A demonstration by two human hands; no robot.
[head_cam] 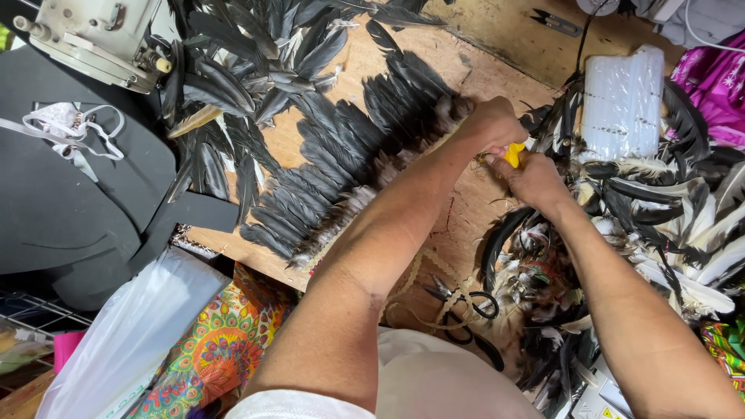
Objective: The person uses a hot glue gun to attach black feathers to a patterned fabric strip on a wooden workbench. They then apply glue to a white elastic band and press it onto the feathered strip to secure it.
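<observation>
A long row of dark feathers joined along a pale band lies across the wooden board. My left hand presses on the far end of that row. My right hand meets it there, closed around a small yellow tool whose tip points at the band. Both hands touch each other at the feather row's end.
Loose black feathers are heaped at the far left, black-and-white feathers at the right. A bundle of clear glue sticks stands beyond my right hand. Black scissors lie near my body. A pale machine sits far left.
</observation>
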